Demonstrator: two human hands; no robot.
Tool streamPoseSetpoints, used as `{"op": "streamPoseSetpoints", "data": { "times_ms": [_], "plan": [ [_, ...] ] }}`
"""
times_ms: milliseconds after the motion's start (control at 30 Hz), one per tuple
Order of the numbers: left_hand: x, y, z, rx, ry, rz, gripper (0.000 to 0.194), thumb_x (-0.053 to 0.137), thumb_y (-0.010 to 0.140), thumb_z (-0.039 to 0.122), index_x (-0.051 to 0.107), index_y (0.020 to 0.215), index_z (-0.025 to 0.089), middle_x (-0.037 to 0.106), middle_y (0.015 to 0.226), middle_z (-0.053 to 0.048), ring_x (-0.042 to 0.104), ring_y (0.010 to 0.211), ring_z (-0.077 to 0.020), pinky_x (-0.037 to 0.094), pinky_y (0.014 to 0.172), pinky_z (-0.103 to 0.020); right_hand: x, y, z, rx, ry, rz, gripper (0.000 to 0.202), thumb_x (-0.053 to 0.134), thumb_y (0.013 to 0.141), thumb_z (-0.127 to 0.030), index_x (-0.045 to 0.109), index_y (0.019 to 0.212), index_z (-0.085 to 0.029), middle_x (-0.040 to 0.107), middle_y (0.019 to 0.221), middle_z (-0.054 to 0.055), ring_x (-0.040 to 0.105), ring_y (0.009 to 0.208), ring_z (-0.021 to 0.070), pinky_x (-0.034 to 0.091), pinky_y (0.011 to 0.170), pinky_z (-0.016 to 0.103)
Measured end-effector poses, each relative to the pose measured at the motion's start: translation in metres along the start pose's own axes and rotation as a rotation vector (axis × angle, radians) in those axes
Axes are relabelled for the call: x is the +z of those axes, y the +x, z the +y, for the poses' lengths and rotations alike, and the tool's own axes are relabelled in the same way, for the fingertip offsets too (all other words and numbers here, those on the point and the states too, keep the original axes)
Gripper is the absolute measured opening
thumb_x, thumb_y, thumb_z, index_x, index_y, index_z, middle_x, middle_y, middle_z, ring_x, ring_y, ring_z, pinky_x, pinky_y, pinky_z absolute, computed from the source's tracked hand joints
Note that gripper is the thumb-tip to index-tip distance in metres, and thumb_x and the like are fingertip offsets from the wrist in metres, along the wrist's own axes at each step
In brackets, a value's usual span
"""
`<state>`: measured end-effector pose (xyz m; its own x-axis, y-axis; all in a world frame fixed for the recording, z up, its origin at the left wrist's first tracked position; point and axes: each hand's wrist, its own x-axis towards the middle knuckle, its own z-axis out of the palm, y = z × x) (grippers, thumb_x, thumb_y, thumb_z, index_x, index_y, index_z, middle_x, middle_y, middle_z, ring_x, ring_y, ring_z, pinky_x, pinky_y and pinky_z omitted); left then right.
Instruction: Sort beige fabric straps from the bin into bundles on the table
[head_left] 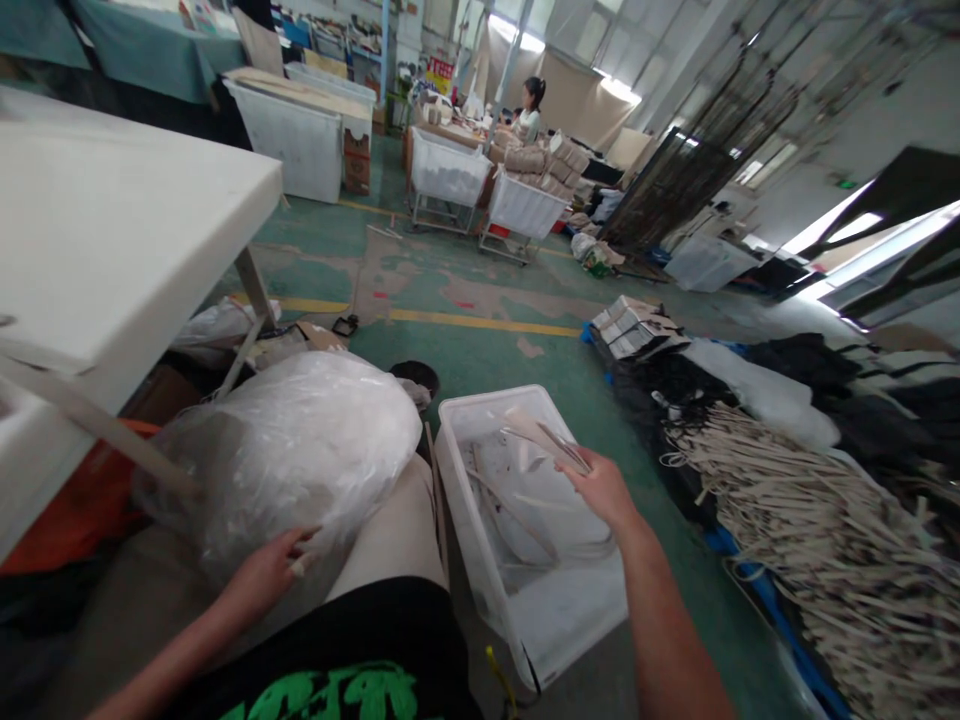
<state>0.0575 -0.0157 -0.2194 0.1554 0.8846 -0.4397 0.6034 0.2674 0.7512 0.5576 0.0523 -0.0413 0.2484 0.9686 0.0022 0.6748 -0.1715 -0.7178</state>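
Green floor [487,355] spread out from me to the far side of the room. On the near right a broad heap of tan strips [817,540] lay in a tangle, with black and white material beyond it. A white table [135,200] stood on the left, its corner toward me. On the far side, another person [529,122] was behind two white wheeled carts [450,170], the right one piled with tan bundles [553,165].

Near me, just left of my leg [394,530], sat a bulging clear plastic bag [322,415] with white contents. To the right of that leg stood my open white bin [562,615], a few loose strips [517,520] lying inside it.

My left hand [274,575] was at the near side of the bag, fingers partly curled; I could not tell whether they touched the plastic or gripped anything. My right hand [604,485] was over the right side of the bin, thumb and fingers pinched on a few thin, pale strips [546,438]. Those held strips fanned out from my fingertips toward the left, above the bin's inside.
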Motion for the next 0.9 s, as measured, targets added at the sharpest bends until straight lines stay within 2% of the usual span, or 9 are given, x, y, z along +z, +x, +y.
{"op": "streamPoseSetpoints", "data": {
  "times_ms": [100, 200, 333, 400, 533, 667, 733, 800, 900],
  "plan": [
    [0.0, 0.011, -0.003, -0.044, 0.017, 0.063, 0.065, 0.051, 0.077, 0.049, 0.058, 0.128, 0.01, 0.067, 0.125, -0.02, 0.07, 0.1, -0.0352, 0.053, 0.089, -0.045, 0.016, -0.01, 0.011, 0.1, 0.074, 0.089, 0.042, 0.069, 0.07, -0.044, 0.078, 0.095, -0.011, 0.07, 0.067, 0.006, 0.053, 0.046, 0.0147, 0.042, 0.045, 0.027],
    [0.006, 0.021, -0.005, -0.078, -0.042, 0.045, 0.068, 0.05, 0.077, 0.047, 0.056, 0.131, 0.006, 0.067, 0.124, -0.023, 0.069, 0.102, -0.0357, 0.051, 0.091, -0.045, 0.034, -0.028, 0.015, 0.111, 0.222, 0.13, 0.051, 0.065, 0.077, -0.046, 0.073, 0.11, -0.008, 0.066, 0.065, 0.004, 0.045, 0.043, 0.0111, 0.039, 0.043, 0.026],
    [0.024, 0.024, 0.003, -0.044, -0.091, -0.067, 0.054, 0.054, 0.075, 0.046, 0.068, 0.116, 0.013, 0.077, 0.097, -0.013, 0.071, 0.092, -0.0335, 0.054, 0.085, -0.041, 0.062, -0.051, 0.017, 0.165, 0.514, 0.144, 0.052, 0.072, 0.076, -0.048, 0.07, 0.11, -0.009, 0.06, 0.062, -0.001, 0.042, 0.043, 0.0085, 0.034, 0.042, 0.023],
    [0.031, 0.019, 0.012, -0.005, -0.109, -0.12, 0.043, 0.06, 0.072, 0.045, 0.074, 0.103, 0.018, 0.078, 0.093, -0.009, 0.07, 0.094, -0.0332, 0.054, 0.085, -0.039, 0.078, -0.062, 0.017, 0.221, 0.634, 0.125, 0.053, 0.075, 0.074, -0.05, 0.069, 0.108, -0.01, 0.058, 0.061, -0.002, 0.041, 0.042, 0.0078, 0.031, 0.041, 0.022],
    [0.024, 0.01, 0.023, 0.065, -0.101, -0.146, 0.028, 0.068, 0.068, 0.043, 0.076, 0.086, 0.024, 0.078, 0.089, -0.005, 0.069, 0.093, -0.0322, 0.053, 0.082, -0.036, 0.11, -0.081, 0.008, 0.318, 0.824, 0.007, 0.053, 0.077, 0.072, -0.055, 0.067, 0.104, -0.013, 0.051, 0.056, -0.006, 0.036, 0.04, 0.0066, 0.027, 0.04, 0.02],
    [-0.004, 0.018, 0.018, -0.007, -0.046, 0.017, 0.028, 0.06, 0.076, 0.045, 0.073, 0.079, 0.02, 0.074, 0.076, -0.006, 0.068, 0.088, -0.0322, 0.053, 0.077, -0.036, 0.136, -0.097, -0.019, 0.376, 0.898, -0.205, 0.052, 0.076, 0.074, -0.057, 0.066, 0.1, -0.014, 0.046, 0.053, -0.008, 0.033, 0.039, 0.0056, 0.025, 0.039, 0.019],
    [-0.01, 0.028, 0.013, -0.033, -0.033, 0.076, 0.026, 0.054, 0.079, 0.037, 0.072, 0.084, 0.019, 0.074, 0.079, -0.007, 0.067, 0.091, -0.032, 0.053, 0.079, -0.037, 0.144, -0.101, -0.034, 0.375, 0.917, -0.298, 0.051, 0.074, 0.075, -0.057, 0.065, 0.101, -0.014, 0.046, 0.053, -0.009, 0.033, 0.039, 0.0053, 0.024, 0.039, 0.019],
    [-0.006, 0.038, 0.009, -0.04, -0.022, 0.112, 0.026, 0.053, 0.074, 0.026, 0.071, 0.092, 0.017, 0.074, 0.092, -0.009, 0.066, 0.101, -0.0321, 0.052, 0.086, -0.038, 0.149, -0.103, -0.047, 0.357, 0.927, -0.358, 0.049, 0.073, 0.077, -0.056, 0.064, 0.102, -0.014, 0.047, 0.053, -0.009, 0.033, 0.038, 0.005, 0.024, 0.039, 0.018],
    [0.015, 0.048, 0.007, -0.041, -0.012, 0.131, 0.036, 0.056, 0.065, 0.014, 0.068, 0.098, 0.015, 0.071, 0.112, -0.015, 0.059, 0.117, -0.0336, 0.046, 0.099, -0.04, 0.154, -0.104, -0.061, 0.313, 0.917, -0.404, 0.045, 0.071, 0.079, -0.054, 0.064, 0.101, -0.015, 0.049, 0.054, -0.008, 0.034, 0.038, 0.0048, 0.025, 0.039, 0.018]
  ]
}}
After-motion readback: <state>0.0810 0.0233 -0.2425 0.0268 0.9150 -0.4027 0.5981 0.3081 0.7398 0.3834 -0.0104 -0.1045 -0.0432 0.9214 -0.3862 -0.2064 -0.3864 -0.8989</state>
